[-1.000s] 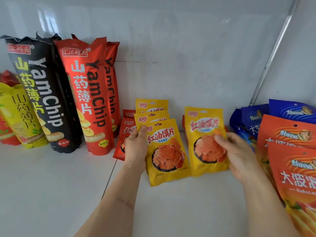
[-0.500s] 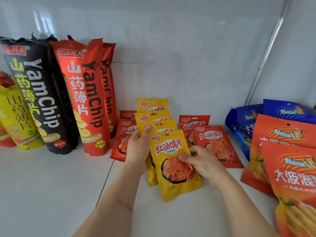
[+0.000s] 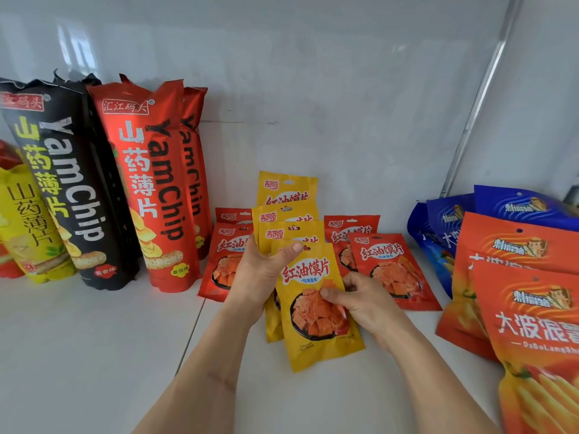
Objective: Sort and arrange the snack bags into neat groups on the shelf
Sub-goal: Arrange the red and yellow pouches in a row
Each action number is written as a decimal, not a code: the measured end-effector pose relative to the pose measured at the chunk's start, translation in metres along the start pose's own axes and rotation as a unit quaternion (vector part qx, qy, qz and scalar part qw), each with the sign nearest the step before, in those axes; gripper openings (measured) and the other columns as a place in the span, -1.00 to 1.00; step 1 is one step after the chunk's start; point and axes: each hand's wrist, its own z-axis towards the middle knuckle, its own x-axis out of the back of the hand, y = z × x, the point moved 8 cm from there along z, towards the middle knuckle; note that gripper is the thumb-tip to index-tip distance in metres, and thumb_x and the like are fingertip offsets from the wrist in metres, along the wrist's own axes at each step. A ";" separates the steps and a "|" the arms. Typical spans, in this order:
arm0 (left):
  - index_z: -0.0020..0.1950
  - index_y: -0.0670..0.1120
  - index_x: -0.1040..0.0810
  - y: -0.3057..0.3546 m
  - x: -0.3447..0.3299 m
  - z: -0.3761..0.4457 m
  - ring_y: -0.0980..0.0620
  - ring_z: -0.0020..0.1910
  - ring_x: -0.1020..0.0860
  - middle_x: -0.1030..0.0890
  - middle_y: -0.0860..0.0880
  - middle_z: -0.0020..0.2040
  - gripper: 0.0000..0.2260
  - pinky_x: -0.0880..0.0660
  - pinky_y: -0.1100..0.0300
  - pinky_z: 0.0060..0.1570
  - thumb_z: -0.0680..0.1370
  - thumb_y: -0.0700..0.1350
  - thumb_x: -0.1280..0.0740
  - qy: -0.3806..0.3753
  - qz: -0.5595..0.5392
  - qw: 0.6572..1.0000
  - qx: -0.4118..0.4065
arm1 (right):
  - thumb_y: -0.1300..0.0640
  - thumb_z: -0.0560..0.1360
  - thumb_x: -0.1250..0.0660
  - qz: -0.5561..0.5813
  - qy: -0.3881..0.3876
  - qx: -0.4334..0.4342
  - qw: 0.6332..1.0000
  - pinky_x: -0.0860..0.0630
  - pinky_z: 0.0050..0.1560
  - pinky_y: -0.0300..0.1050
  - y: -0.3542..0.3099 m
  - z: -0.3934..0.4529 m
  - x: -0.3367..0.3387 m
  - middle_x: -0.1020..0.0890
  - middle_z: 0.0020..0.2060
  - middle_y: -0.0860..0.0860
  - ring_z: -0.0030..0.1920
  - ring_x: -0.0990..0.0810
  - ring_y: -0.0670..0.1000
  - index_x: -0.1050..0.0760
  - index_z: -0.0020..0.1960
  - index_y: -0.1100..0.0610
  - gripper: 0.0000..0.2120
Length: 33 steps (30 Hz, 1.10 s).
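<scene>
Fingers of the right hand (image 3: 363, 303) pinch the front yellow snack pouch (image 3: 316, 308) at its right edge, thumb on the printed face, fingers behind; left hand (image 3: 264, 270) clasps the same pouch at its upper left corner, thumb (image 3: 291, 250) laid across the top seal. Pouch sits tilted at the head of a yellow stack, three more yellow pouches (image 3: 286, 214) staggered behind it toward the back wall (image 3: 313, 89), near the shelf (image 3: 78, 355) centre. Red pouches of the same snack flank the stack: a pair at left (image 3: 227, 249), a pair at right (image 3: 391, 267), lying flat or leaning. Toward the left edge, tall yam chip bags stand against the wall: red (image 3: 150, 189), black (image 3: 67, 189), yellow (image 3: 28, 227). At the right edge, blue bags (image 3: 448, 227) behind, orange bags (image 3: 532, 308) in front. Judgement: grouping by kind and colour largely done; yellow stack being squared up now; the red pouches split either side of it may yet want merging, and the yellow stack straightening. Hard to make out: how many bags stand behind the front yam chip bags; whether the front pouch touches the shelf or is held clear; the lower yellow pouches, covered by hand and front pouch; far left red bag (image 3: 7, 267) and lowest orange bag cut off by the frame.
</scene>
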 end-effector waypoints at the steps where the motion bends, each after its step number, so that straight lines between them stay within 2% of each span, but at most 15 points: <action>1: 0.35 0.09 -0.48 -0.002 0.002 0.001 -0.08 0.12 -0.69 -0.70 0.02 0.17 -0.45 -0.59 -0.19 0.15 0.42 0.05 -0.59 0.014 0.009 1.000 0.002 | 0.05 0.39 -0.56 0.000 0.002 -0.002 1.000 -0.60 0.09 0.13 0.001 -0.001 0.000 -0.72 -0.12 0.02 -0.08 -0.70 0.04 -0.58 -0.04 0.18 -0.72; 4: 0.19 0.11 -0.60 -0.006 0.010 0.005 -0.07 0.02 -0.72 -0.74 0.04 0.06 -0.81 -0.63 -0.20 0.09 0.60 -0.09 -0.41 0.067 0.036 0.997 0.012 | -0.01 0.41 -0.53 -0.018 0.017 0.011 1.000 -0.61 -0.04 -0.02 -0.004 -0.005 0.004 -0.70 -0.07 0.03 -0.06 -0.68 0.02 -0.54 0.04 0.14 -0.68; 5: 0.16 0.10 -0.62 -0.007 0.009 0.006 -0.09 0.00 -0.72 -0.74 0.02 0.04 -0.84 -0.63 -0.20 0.08 0.62 -0.11 -0.38 0.068 0.030 0.997 0.024 | -0.06 0.43 -0.50 -0.019 0.025 0.022 0.999 -0.58 -0.06 -0.11 -0.007 -0.007 0.006 -0.67 -0.01 -0.03 -0.02 -0.65 -0.04 -0.52 0.10 0.08 -0.65; 7: 0.16 0.04 -0.63 -0.007 0.003 0.009 -0.12 -0.02 -0.73 -0.75 -0.03 0.03 -0.85 -0.63 -0.18 0.07 0.62 -0.13 -0.37 0.055 0.007 0.997 0.056 | -0.20 0.44 -0.43 0.012 0.032 0.047 0.998 -0.54 0.09 -0.15 -0.011 -0.009 0.007 -0.60 0.12 -0.18 0.11 -0.58 -0.14 -0.45 0.27 -0.07 -0.53; 9: 0.18 -0.02 -0.63 -0.006 -0.003 0.012 -0.15 -0.04 -0.73 -0.75 -0.08 0.03 -0.84 -0.64 -0.15 0.04 0.61 -0.16 -0.39 0.038 -0.005 0.995 0.089 | -0.25 0.47 -0.36 0.043 0.025 0.059 0.997 -0.52 0.20 -0.11 -0.012 -0.010 0.004 -0.60 0.14 -0.23 0.16 -0.57 -0.16 -0.46 0.29 -0.15 -0.57; 12: 0.21 -0.09 -0.62 -0.011 -0.008 0.020 -0.20 -0.04 -0.73 -0.74 -0.13 0.02 -0.80 -0.63 -0.20 0.06 0.59 -0.17 -0.41 0.025 0.014 0.991 0.129 | -0.15 0.51 -0.37 0.056 0.029 0.056 0.996 -0.56 0.20 -0.06 -0.008 -0.009 0.000 -0.66 0.06 -0.19 0.10 -0.62 -0.14 -0.55 0.17 -0.09 -0.73; 17: 0.19 -0.05 -0.63 -0.029 -0.003 0.025 -0.19 -0.07 -0.73 -0.75 -0.13 -0.02 -0.80 -0.64 -0.21 0.05 0.57 -0.17 -0.44 0.043 0.054 0.983 0.168 | -0.04 0.54 -0.39 -0.008 0.079 0.072 0.994 -0.50 -0.02 -0.27 -0.009 -0.005 0.001 -0.63 -0.03 -0.22 0.01 -0.60 -0.15 -0.56 0.12 -0.01 -0.80; 24: 0.17 -0.06 -0.57 -0.034 0.009 0.033 -0.17 -0.09 -0.72 -0.73 -0.10 0.00 -0.81 -0.65 -0.18 0.02 0.57 -0.14 -0.43 0.102 0.076 0.980 0.154 | -0.14 0.56 -0.29 -0.121 0.149 0.034 0.981 -0.49 0.07 -0.06 -0.004 0.002 -0.007 -0.63 0.05 -0.09 0.09 -0.59 0.03 -0.49 0.17 0.01 -0.71; 29: 0.24 -0.05 -0.50 -0.036 0.013 0.044 -0.17 -0.02 -0.70 -0.69 -0.08 0.07 -0.64 -0.64 -0.17 0.05 0.48 0.00 -0.43 0.107 0.130 0.974 0.154 | -0.18 0.55 -0.26 -0.149 0.155 0.003 0.976 -0.52 0.10 0.03 0.002 0.013 -0.012 -0.64 0.05 -0.07 0.11 -0.59 0.07 -0.49 0.18 0.00 -0.68; 33: 0.28 -0.07 -0.50 -0.045 0.019 0.061 -0.18 0.00 -0.68 -0.68 -0.10 0.08 -0.45 -0.63 -0.16 0.07 0.35 0.13 -0.42 0.096 0.183 0.965 0.159 | -0.17 0.55 -0.26 -0.152 0.161 -0.003 0.975 -0.51 0.09 0.02 0.003 0.016 -0.012 -0.63 0.08 -0.08 0.13 -0.58 0.07 -0.49 0.21 0.00 -0.67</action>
